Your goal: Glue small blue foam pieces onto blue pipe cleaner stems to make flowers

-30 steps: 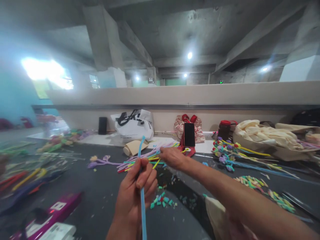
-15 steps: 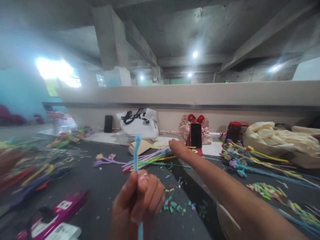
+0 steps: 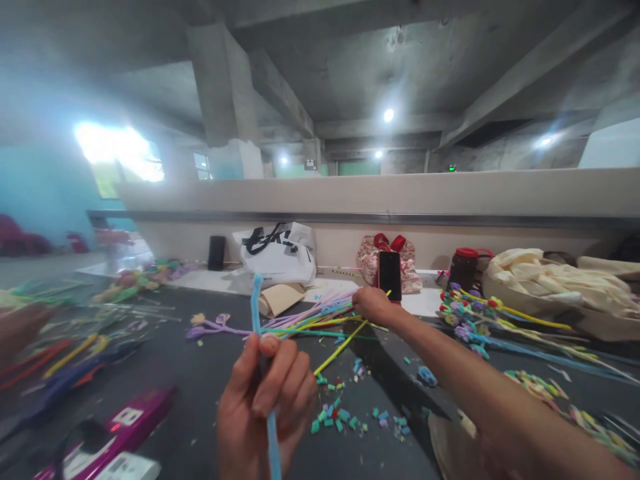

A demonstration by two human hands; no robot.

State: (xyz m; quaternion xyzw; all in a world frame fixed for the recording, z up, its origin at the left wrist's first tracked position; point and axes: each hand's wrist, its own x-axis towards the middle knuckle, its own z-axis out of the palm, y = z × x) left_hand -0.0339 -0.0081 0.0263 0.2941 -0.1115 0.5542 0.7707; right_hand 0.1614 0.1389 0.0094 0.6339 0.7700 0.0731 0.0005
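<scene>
My left hand (image 3: 270, 393) is closed round a light blue pipe cleaner (image 3: 257, 303), which stands nearly upright with its upper end above the fingers. Farther off, my right hand (image 3: 375, 307) reaches out at a pile of pipe cleaners (image 3: 320, 308) in lilac, blue, green and yellow. Its fingers are closed on a yellow pipe cleaner (image 3: 343, 348) that slants down toward my left hand. A purple pipe-cleaner flower stem (image 3: 220, 327) lies to the left of the pile. Small cut pieces (image 3: 343, 413) are scattered on the dark table below my right forearm.
At the left are a magenta tool (image 3: 125, 427) and a blurred hand (image 3: 20, 327) of another person. Along the back stand a white bag (image 3: 280, 253), a phone (image 3: 389, 273) and a dark bottle (image 3: 463, 268). Finished-looking flowers (image 3: 465, 313) lie right.
The yellow pipe cleaner in my right hand has swung from lying across the pile to slanting toward me. My right hand moved slightly right; my left hand and the blue stem shifted slightly left.
</scene>
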